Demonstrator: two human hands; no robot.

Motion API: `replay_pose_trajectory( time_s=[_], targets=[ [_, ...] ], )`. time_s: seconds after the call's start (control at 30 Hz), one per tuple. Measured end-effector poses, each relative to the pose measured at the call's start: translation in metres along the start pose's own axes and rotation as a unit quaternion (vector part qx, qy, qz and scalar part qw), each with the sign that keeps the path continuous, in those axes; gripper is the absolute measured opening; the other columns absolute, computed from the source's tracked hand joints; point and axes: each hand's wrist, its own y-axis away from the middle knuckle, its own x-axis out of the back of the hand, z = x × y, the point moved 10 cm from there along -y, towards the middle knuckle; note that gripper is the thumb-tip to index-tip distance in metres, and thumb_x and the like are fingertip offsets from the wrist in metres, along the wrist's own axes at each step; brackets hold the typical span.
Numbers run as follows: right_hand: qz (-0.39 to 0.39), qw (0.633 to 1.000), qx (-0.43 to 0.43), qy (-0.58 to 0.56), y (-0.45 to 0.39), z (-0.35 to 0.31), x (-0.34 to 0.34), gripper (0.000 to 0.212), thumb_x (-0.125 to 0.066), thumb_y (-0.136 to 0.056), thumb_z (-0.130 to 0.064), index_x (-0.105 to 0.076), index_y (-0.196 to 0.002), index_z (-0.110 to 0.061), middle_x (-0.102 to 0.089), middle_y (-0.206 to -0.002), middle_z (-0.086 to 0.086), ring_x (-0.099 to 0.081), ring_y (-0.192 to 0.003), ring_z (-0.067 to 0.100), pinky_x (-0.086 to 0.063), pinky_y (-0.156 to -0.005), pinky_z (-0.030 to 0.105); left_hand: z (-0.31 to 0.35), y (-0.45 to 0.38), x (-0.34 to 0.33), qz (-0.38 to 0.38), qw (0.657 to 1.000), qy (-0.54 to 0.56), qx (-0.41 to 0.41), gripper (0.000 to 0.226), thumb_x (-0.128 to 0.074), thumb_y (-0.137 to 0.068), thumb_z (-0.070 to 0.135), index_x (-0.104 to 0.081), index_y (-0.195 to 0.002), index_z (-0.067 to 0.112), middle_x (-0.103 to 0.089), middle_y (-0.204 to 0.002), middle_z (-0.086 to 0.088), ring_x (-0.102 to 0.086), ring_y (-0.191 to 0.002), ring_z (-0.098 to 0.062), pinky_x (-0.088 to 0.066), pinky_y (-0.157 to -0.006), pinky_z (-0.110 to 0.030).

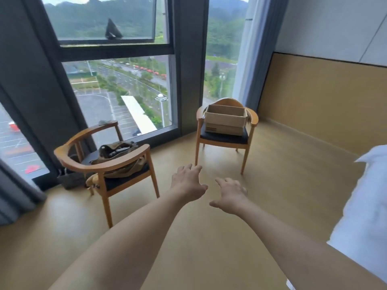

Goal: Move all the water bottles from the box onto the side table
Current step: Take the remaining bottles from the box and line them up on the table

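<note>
An open cardboard box sits on the dark seat of a wooden armchair by the window, far ahead of me. Its inside is hidden from this angle, so no bottles show. My left hand and my right hand are stretched out side by side over the floor, fingers spread, holding nothing, well short of the box. No side table is in view.
A second wooden armchair at the left holds an olive bag. Floor-to-ceiling windows and grey curtains fill the back and left. White bedding juts in at the right. Tan floor lies between me and the chairs.
</note>
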Motion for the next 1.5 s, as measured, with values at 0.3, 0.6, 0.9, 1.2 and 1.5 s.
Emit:
replay_pose_trajectory(
  time_s=[0.3, 0.6, 0.9, 1.2, 1.5],
  targets=[
    [0.052, 0.993, -0.103, -0.026, -0.131, 0.023, 0.057, 0.084, -0.075, -0.075, -0.056, -0.037, -0.146, -0.032, -0.048, -0.143, 0.001, -0.043, -0.131, 0.027, -0.041, -0.102, 0.044, 0.012, -0.18, 0.009, -0.028, 0.997, 0.049, -0.047, 0.075, -0.071, -0.084, 0.047, -0.04, -0.149, 0.03, -0.04, -0.155, -0.003, -0.039, -0.14, -0.027, -0.043, -0.108, -0.047],
    [0.037, 0.987, -0.139, -0.074, -0.269, 0.069, 0.06, 0.077, -0.072, -0.081, -0.052, -0.038, -0.146, -0.028, -0.047, -0.143, 0.005, -0.042, -0.131, 0.031, -0.044, -0.101, 0.046, 0.02, -0.33, -0.051, -0.076, 0.994, 0.057, -0.056, 0.074, -0.071, -0.081, 0.04, -0.041, -0.147, 0.029, -0.04, -0.151, -0.006, -0.031, -0.14, -0.03, -0.04, -0.107, -0.047],
    [0.019, 0.984, -0.135, -0.116, -0.455, 0.132, 0.099, 0.078, -0.071, -0.081, -0.051, -0.037, -0.147, -0.029, -0.044, -0.147, 0.003, -0.04, -0.134, 0.028, -0.042, -0.102, 0.044, 0.073, -0.513, -0.06, -0.061, 0.994, -0.031, -0.086, 0.068, -0.068, -0.079, 0.048, -0.048, -0.141, 0.029, -0.052, -0.133, -0.001, -0.043, -0.128, -0.028, -0.045, -0.093, -0.04],
    [0.0, 0.981, -0.13, -0.141, -0.613, 0.174, 0.121, 0.074, -0.066, -0.083, -0.049, -0.036, -0.147, -0.03, -0.046, -0.144, 0.001, -0.04, -0.133, 0.026, -0.044, -0.098, 0.042, 0.108, -0.671, -0.079, -0.064, 0.995, -0.01, -0.069, 0.068, -0.067, -0.084, 0.05, -0.046, -0.144, 0.028, -0.05, -0.138, 0.0, -0.039, -0.133, -0.025, -0.044, -0.102, -0.041],
    [-0.023, 0.981, -0.168, -0.096, -0.789, 0.228, 0.112, 0.069, -0.068, -0.08, -0.053, -0.043, -0.14, -0.029, -0.053, -0.131, 0.001, -0.048, -0.12, 0.025, -0.048, -0.096, 0.043, 0.107, -0.86, -0.141, -0.11, 0.991, 0.011, -0.078, 0.06, -0.066, -0.086, 0.045, -0.049, -0.14, 0.025, -0.051, -0.136, -0.003, -0.042, -0.128, -0.027, -0.047, -0.1, -0.044]
  ],
)
